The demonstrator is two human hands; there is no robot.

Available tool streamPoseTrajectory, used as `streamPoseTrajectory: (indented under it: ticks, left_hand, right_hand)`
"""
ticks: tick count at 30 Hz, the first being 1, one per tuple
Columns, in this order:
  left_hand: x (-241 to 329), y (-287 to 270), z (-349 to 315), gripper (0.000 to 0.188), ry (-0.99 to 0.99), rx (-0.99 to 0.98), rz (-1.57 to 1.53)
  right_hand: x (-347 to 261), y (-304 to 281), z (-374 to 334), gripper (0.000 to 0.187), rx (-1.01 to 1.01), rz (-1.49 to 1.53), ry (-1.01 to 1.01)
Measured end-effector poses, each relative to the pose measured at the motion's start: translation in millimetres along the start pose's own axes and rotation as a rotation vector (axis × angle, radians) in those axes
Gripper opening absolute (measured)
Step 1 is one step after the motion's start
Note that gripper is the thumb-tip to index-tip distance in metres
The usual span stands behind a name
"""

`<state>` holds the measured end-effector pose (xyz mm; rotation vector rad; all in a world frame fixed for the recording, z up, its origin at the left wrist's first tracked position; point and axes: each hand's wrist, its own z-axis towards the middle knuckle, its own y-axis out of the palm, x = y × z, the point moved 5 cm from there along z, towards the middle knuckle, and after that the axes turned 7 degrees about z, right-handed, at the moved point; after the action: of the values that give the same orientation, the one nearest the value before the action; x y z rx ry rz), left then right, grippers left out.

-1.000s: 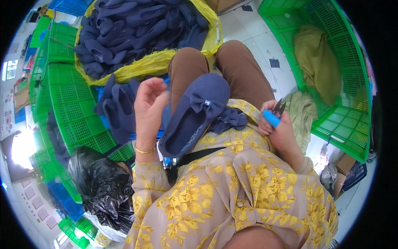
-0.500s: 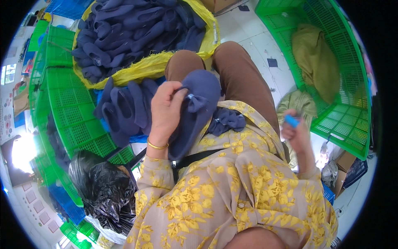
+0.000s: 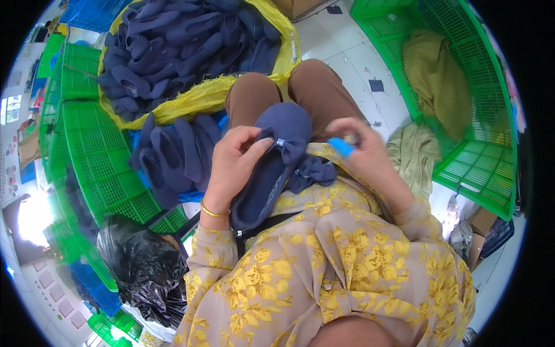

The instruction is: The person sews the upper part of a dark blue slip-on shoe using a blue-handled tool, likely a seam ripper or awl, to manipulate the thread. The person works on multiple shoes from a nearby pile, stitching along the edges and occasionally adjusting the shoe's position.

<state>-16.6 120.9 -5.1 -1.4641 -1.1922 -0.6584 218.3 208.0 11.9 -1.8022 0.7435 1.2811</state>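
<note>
Navy felt slipper point(image 3: 272, 168) lies on the person's lap, clamped in the left hand point(image 3: 231, 165) by its bow. The right hand point(image 3: 361, 147), just right, is closed around a blue-handled tool point(image 3: 341, 147). Far left, a yellow sack point(image 3: 191, 95) holds more slippers.

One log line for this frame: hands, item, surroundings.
left hand: grips navy slipper at bow | right hand: holds blue-handled tool | lap: slipper resting | left: navy slipper pile, yellow sack

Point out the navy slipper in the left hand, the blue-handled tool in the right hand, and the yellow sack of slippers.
navy slipper point(image 3: 272, 173), head view, on its upper.
blue-handled tool point(image 3: 341, 147), head view, on the blue handle.
yellow sack point(image 3: 196, 98), head view, on its near rim.
</note>
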Motion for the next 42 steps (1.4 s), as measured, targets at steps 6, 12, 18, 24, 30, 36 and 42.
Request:
streamPoseTrajectory:
  ticks: [6,12,18,24,30,36,42]
  left_hand:
    - [3.8,-1.8,7.6,0.011,-0.056,0.087,-0.441]
    - [13.7,10.5,29.4,0.01,-0.076,0.035,-0.606]
    - [23.6,31.6,42.1,0.011,-0.079,-0.001,-0.356]
    - [17.5,50.2,58.0,0.009,-0.029,0.033,-0.244]
    - [11.0,58.8,61.5,0.01,-0.019,0.137,-0.141]
    - [5.1,69.0,60.4,0.008,-0.099,0.052,-0.234]
    - [40.1,54.8,57.0,0.006,0.217,0.221,0.291]
  right_hand:
    - [0.5,52.1,15.4,0.013,-0.489,-0.195,0.076]
    - [3.3,29.5,26.2,0.017,-0.364,0.798,0.347]
    - [-14.7,9.3,35.5,0.026,0.146,-0.4,-0.593]
    - [0.5,25.1,27.6,0.024,0.001,-0.431,-0.602]
    - [13.1,12.4,18.1,0.021,-0.047,-0.288,-0.528]
    - [19.7,-0.5,1.4,0.016,-0.057,-0.132,-0.295]
    - [59.4,-38.5,-1.4,0.008,0.219,0.243,0.099]
